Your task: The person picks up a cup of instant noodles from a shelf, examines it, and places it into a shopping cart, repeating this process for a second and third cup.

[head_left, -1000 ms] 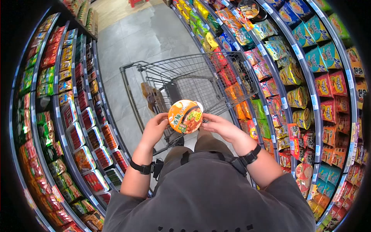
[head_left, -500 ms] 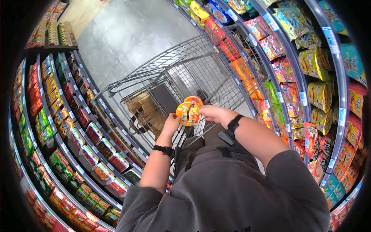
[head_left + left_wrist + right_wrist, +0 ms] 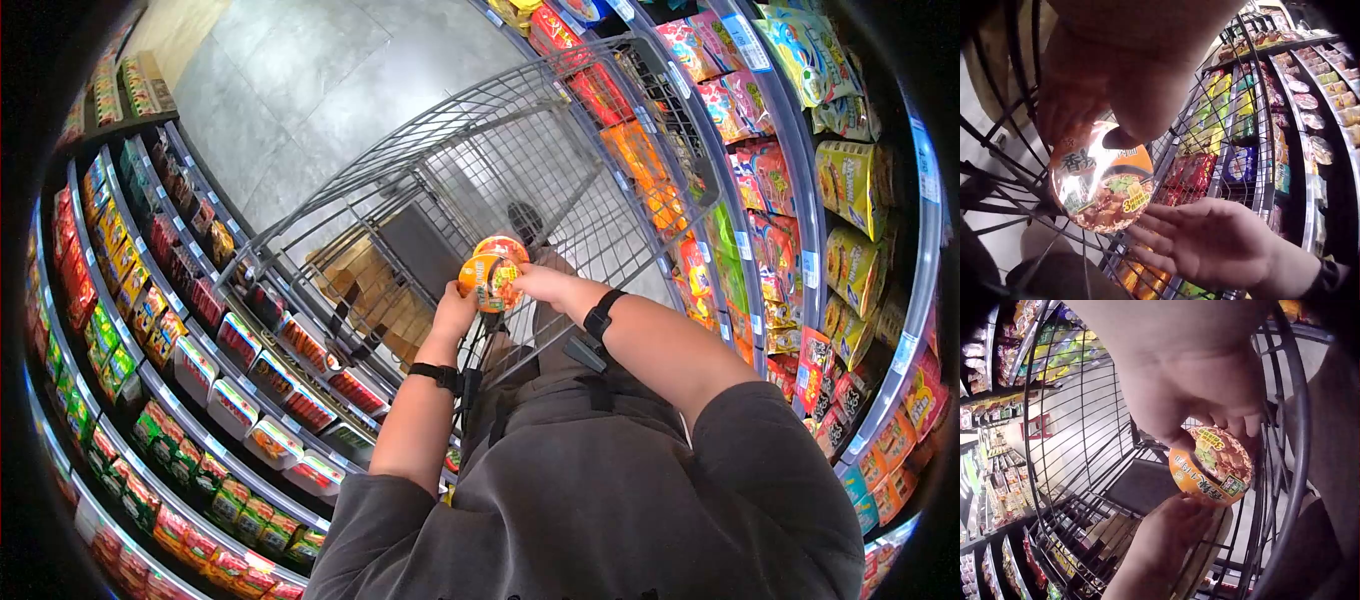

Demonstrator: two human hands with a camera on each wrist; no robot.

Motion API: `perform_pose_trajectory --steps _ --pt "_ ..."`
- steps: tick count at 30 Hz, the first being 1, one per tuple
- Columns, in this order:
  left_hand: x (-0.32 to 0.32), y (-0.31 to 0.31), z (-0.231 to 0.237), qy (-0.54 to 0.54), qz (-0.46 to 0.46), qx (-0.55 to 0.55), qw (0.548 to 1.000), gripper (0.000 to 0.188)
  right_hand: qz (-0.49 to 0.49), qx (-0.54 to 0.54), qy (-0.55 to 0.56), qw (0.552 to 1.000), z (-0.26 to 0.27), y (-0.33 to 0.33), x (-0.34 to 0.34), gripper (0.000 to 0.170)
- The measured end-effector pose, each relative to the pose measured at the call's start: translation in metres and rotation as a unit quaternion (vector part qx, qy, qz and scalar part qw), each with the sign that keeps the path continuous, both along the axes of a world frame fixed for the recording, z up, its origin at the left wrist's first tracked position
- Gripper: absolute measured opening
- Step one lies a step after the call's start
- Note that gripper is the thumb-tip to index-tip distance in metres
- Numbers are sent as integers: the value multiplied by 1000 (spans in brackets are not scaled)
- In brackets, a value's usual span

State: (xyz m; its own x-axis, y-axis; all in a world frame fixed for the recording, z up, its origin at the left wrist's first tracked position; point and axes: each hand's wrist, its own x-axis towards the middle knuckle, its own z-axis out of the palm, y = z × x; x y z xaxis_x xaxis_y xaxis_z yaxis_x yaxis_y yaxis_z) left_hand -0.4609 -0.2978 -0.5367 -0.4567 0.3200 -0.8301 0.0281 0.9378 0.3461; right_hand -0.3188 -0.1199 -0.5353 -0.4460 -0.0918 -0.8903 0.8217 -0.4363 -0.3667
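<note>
A shop aisle runs between two banks of stocked shelving: the left shelves carry rows of packets and pale trays, the right shelves carry bright bags in yellow, pink, orange and red. Between them lies a smooth grey tiled floor, its joints thin and straight, with a paler tan surface past its far left edge. A dark wire cart stands on the tiles, the mesh letting the floor show through. At its near end is a person in a dark short-sleeved shirt. A brown, cardboard-like item shows through the cart's wires, next to a flat dark panel. The left hand pinches the rim of a noodle cup, thumb over the lid. The right hand has its fingers fairly straight, touching the cup's opposite edge. The noodle cup is held between both hands at the near end of the cart, its glossy orange lid catching glare. A dark band circles each wrist, and small pale price labels line the shelf edges.
</note>
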Motion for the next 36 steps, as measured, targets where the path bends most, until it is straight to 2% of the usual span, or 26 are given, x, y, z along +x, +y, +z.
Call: perform_pose_trajectory --steps 3,5,6,7,9,11,12,14,16,18,23,25,26,29,36 --pt "-6 1 14 -21 -38 25 999 61 -45 -5 -41 998 33 12 -3 57" --pt "-11 12 51 -66 31 35 997 61 -50 9 -1 999 63 23 -5 55" --pt "-9 -9 17 -37 22 65 997 58 -74 14 -27 997 69 26 -4 54" --pt "-13 -8 35 -29 25 75 996 58 -98 19 -53 994 73 28 -2 52" --pt "-22 -8 79 19 -33 115 993 57 -105 34 -54 992 82 31 3 48" --pt "-29 -16 112 25 -13 150 988 54 -199 98 -41 974 94 28 15 51" --pt "-33 -25 123 27 -14 186 982 52 -197 108 -29 974 96 31 23 55" --pt "-40 -37 168 13 -9 235 972 47 -216 110 8 970 133 32 33 53" --pt "-45 -60 191 32 -21 276 961 47 -233 111 44 965 165 24 49 51" --pt "-48 -84 214 35 -32 316 948 44 -291 80 77 950 191 11 70 45" --pt "-46 -123 271 34 -64 377 923 41 -337 96 124 928 252 -41 138 40" --pt "-41 -129 282 1 -60 344 937 40 -374 101 128 913 265 -64 166 39" --pt "-40 -134 265 26 -82 383 920 40 -383 113 122 909 271 -75 180 39" --pt "-29 -131 263 19 -133 391 911 39 -423 143 103 889 293 -108 218 36" --pt "17 -87 309 -27 -245 399 883 41 -467 210 126 850 323 -153 290 36"
